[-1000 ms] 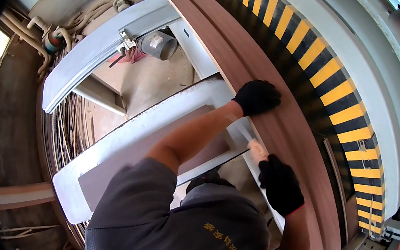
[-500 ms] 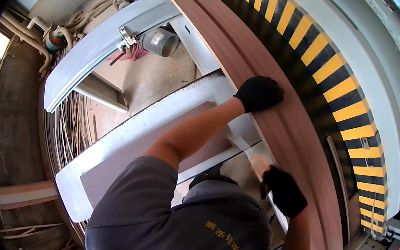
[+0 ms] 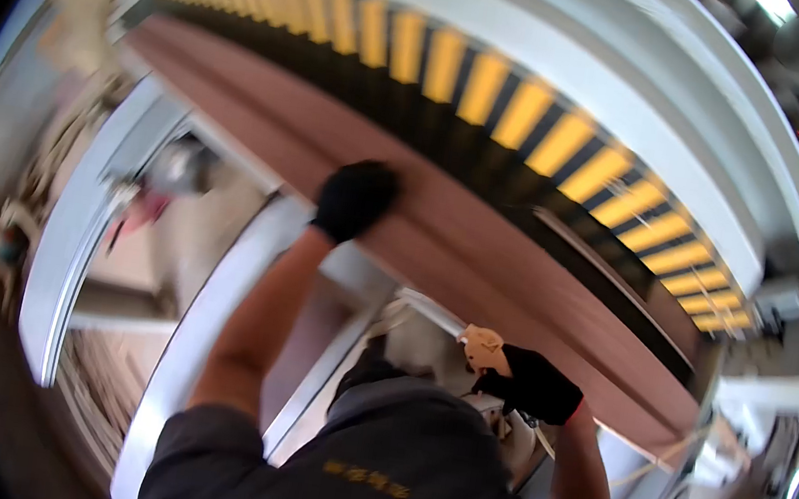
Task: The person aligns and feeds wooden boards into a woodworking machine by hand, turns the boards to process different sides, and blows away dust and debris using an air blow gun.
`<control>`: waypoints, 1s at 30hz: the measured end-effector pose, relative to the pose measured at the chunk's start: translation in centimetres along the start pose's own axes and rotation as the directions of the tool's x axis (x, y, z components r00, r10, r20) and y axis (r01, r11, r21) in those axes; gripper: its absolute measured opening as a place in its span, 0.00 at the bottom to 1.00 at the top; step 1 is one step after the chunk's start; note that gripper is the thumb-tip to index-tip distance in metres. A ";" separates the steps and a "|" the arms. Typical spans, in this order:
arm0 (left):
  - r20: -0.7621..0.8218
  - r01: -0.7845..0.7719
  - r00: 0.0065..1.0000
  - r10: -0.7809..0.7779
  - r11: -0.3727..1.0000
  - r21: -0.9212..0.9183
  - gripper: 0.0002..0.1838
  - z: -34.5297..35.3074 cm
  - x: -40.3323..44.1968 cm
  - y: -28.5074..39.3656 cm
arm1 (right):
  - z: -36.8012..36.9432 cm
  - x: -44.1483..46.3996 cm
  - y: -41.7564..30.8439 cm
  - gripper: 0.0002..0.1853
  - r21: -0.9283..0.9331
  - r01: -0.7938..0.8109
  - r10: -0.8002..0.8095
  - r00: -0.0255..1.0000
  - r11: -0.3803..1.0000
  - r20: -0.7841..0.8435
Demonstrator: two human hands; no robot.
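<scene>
A long reddish-brown board [image 3: 440, 245] with a lengthwise groove or step runs diagonally below the striped machine edge. Flat on its left half lies my left hand [image 3: 358, 200] in a black glove, fingers blurred, holding nothing that I can see. My right hand [image 3: 543, 388], also black-gloved, is closed by the board's near edge. From its fingers sticks a light tan, wood-coloured piece [image 3: 482, 349]; its exact kind I cannot make out. Part of it is hidden by the glove.
A yellow-and-black striped guard [image 3: 481, 89] of a large pale machine curves along the board's far side. Pale beams [image 3: 198, 324] stand at the left, with a grey bucket [image 3: 183, 166] beyond them. A thin wooden strip [image 3: 592, 245] lies behind the board.
The view has swung, so the board lies more level across it. My left hand still rests on the board. My right hand has turned, and the tan piece shows more plainly in it.
</scene>
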State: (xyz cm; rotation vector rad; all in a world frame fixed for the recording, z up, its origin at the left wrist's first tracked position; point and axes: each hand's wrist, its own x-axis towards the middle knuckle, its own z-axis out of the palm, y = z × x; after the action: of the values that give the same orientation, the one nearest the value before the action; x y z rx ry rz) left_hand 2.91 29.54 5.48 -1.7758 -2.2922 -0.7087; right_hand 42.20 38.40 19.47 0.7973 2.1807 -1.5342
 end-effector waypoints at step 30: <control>0.502 -0.398 0.698 0.511 0.859 -0.322 0.33 23.4 18.4 15.4 | 21.4 -26.0 33.7 0.41 0.394 -0.813 0.332 -0.264 0.429 -0.906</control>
State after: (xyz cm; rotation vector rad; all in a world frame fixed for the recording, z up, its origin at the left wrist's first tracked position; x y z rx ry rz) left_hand 15.95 59.04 -3.47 -2.8367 -1.9419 -0.3230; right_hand 82.87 20.55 2.30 2.7519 1.6836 0.3287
